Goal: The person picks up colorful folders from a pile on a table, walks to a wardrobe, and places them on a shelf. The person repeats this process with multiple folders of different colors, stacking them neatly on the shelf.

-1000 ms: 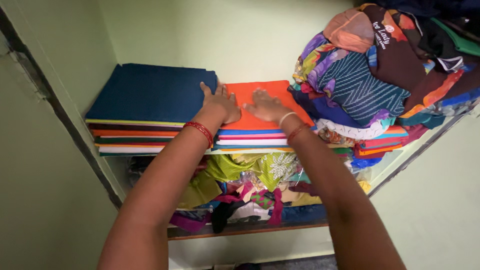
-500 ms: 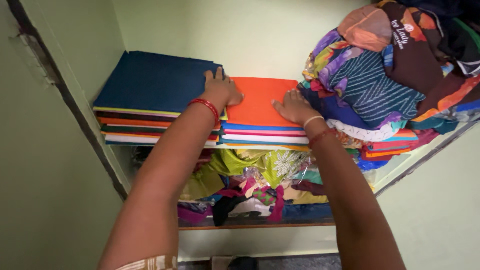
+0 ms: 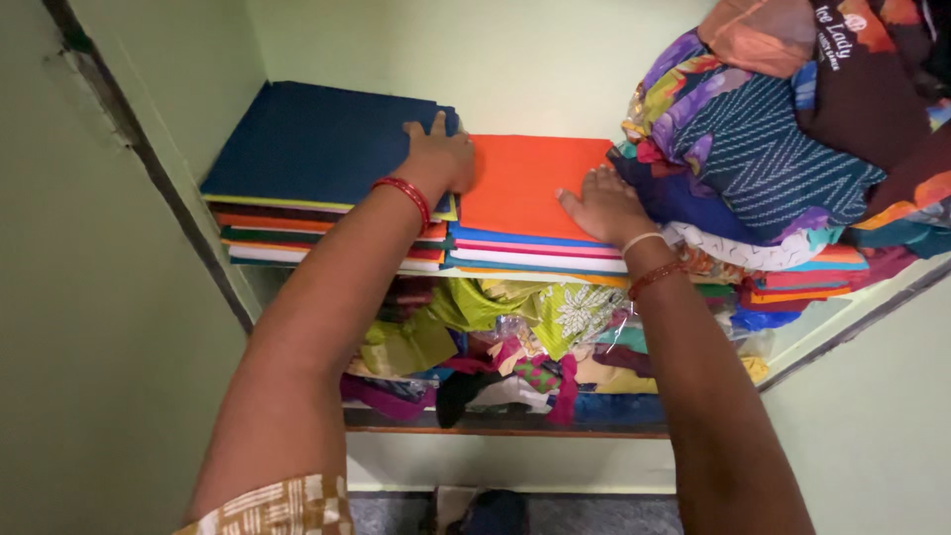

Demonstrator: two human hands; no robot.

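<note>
A folded orange cloth [image 3: 525, 183] tops a neat stack of coloured folded cloths [image 3: 535, 260] on a cupboard shelf. My left hand [image 3: 441, 159] lies flat at the seam between that stack and the taller stack to its left, topped by a dark blue cloth [image 3: 317, 144]. My right hand [image 3: 606, 206] presses flat on the orange cloth's right edge, against a heap of patterned clothes [image 3: 763, 159]. Both hands have fingers spread and hold nothing. Red bangles circle both wrists.
A loose jumble of green, pink and yellow clothes [image 3: 515, 347] fills the shelf below. Pale green walls [image 3: 129, 327] close in the cupboard on the left and back. The wooden shelf edge [image 3: 495, 431] runs along the bottom.
My hands have slid apart on the orange cloth: the left to its left edge beside the blue stack, the right to its right edge by the heap. The view has shifted slightly.
</note>
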